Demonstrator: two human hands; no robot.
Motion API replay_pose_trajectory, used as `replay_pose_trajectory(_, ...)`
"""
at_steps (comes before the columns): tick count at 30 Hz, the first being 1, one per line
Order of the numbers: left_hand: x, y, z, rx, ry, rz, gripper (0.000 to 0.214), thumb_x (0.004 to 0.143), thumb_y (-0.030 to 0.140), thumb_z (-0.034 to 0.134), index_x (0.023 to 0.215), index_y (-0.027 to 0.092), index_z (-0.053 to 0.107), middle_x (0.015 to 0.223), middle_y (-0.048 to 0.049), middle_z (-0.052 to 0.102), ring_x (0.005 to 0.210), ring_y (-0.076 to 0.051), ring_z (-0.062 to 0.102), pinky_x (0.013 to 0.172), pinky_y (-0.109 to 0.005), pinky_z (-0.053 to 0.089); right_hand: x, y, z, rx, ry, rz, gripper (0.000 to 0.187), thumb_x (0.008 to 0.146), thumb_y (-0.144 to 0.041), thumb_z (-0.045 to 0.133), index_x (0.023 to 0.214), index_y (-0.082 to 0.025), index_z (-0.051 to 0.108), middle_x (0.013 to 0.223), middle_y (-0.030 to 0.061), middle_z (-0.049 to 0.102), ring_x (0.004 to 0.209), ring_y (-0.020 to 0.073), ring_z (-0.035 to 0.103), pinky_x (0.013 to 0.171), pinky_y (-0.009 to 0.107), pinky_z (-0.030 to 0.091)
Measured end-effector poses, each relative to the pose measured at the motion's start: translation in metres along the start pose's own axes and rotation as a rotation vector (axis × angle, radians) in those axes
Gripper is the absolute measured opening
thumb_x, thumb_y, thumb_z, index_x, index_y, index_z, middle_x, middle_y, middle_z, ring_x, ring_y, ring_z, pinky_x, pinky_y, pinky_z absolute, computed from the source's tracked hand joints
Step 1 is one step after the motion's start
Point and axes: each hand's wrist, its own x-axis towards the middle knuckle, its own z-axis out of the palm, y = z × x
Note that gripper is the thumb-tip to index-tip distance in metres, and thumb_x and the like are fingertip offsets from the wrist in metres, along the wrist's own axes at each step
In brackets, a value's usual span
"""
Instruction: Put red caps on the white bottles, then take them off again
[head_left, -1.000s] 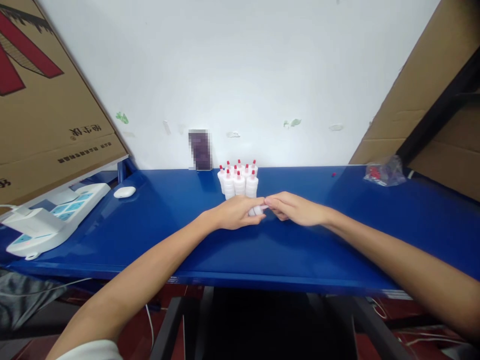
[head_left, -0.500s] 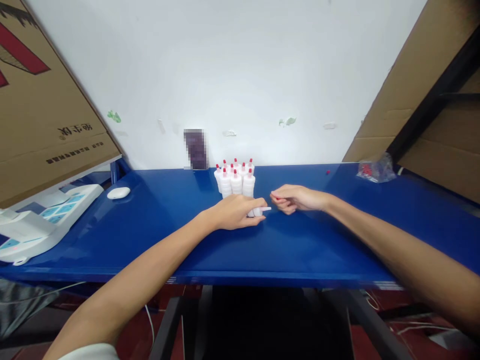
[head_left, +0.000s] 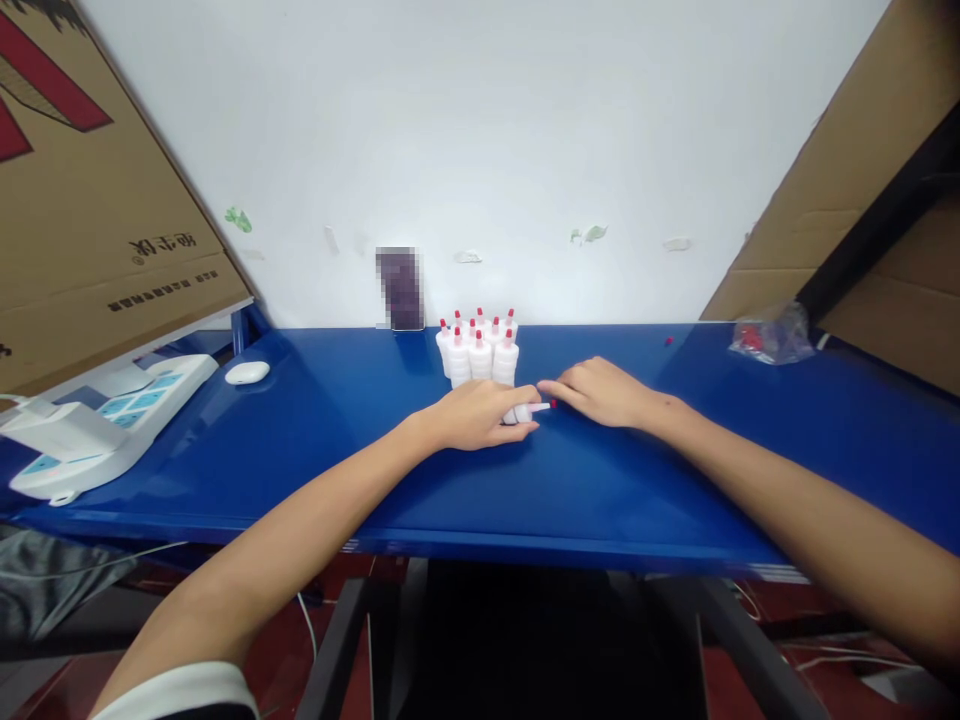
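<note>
My left hand is wrapped round a white squeeze bottle tipped on its side, its thin nozzle pointing right. A small red cap sits at the nozzle's tip; whether it is seated there I cannot tell. My right hand is closed at the cap, one finger stretched left just above it and the other fingers curled underneath, partly hidden. Behind my left hand, several white bottles with red caps stand upright in a tight group.
A clear bag with red caps lies at the back right, and one loose red cap left of it. At left are a white power strip and a small white case. A dark, blurred upright object leans on the wall.
The red cap has come from my right fingers to the nozzle's tip, and my right index finger has stretched out over it. My left hand keeps its grip. The view has shifted slightly.
</note>
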Motion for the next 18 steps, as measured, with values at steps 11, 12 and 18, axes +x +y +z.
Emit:
replay_pose_trajectory(11,0.001,0.001,-0.001,-0.075,0.022,-0.064,0.032,0.101,0.045,0.053,0.117,0.020,0.062,0.084,-0.0023,0.069,0.070,-0.017,0.063,0.062,-0.026,0.037,-0.012,-0.015,-0.011,0.388,0.156,-0.074,0.054,0.100,-0.058,0.047,0.060,-0.021,0.047,0.055,-0.0028,0.044,0.054,0.0124,0.037,0.059,0.032,0.028)
replay_pose_trajectory(12,0.001,0.001,-0.001,-0.092,0.025,-0.066,0.031,0.101,0.044,0.053,0.117,0.020,0.061,0.084,-0.0022,0.069,0.070,-0.017,0.063,0.062,-0.026,0.037,-0.013,-0.020,-0.010,0.409,0.171,-0.108,0.048,0.098,-0.055,0.052,0.064,-0.021,0.052,0.056,-0.0034,0.046,0.054,0.0119,0.038,0.058,0.031,0.028)
replay_pose_trajectory(18,0.000,0.002,-0.005,-0.207,0.061,-0.147,0.060,0.101,0.052,0.053,0.149,0.018,0.042,0.081,-0.0012,0.066,0.067,-0.018,0.061,0.065,-0.028,0.043,-0.011,-0.029,-0.008,0.451,0.349,-0.124,0.031,0.094,-0.038,0.051,0.069,-0.021,0.054,0.056,-0.0040,0.049,0.052,0.0111,0.039,0.058,0.029,0.030)
